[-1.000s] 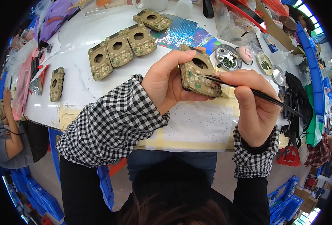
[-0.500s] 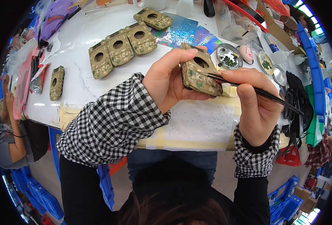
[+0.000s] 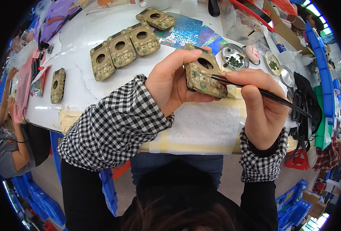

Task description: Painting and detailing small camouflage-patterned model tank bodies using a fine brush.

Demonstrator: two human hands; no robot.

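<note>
My left hand (image 3: 170, 79) holds a camouflage toy tank hull (image 3: 199, 81) tilted above the table, thumb on its upper edge and fingers beneath. A round hole opens in the hull's top. My right hand (image 3: 265, 106) grips black tweezers (image 3: 260, 91) like a pen, their tips at the hull's surface just below the hole. Whether the tips pinch anything is too small to tell. More hulls of the same kind lie at the left: a row of three (image 3: 119, 47), one farther back (image 3: 155, 18) and one apart (image 3: 57, 85).
A round tin (image 3: 245, 64) with small dark green pieces stands right of the hull, near a pink oval item (image 3: 252, 54) and a second round dish (image 3: 272, 64). Shiny holographic sheets (image 3: 185, 29) lie behind. Speckled white paper (image 3: 203, 134) is taped at the front edge. Another person's arms (image 3: 18, 134) show far left.
The view has shifted very slightly. My hands, the hull and the tweezers keep nearly the same pose. At the far left, the other person's arms have moved.
</note>
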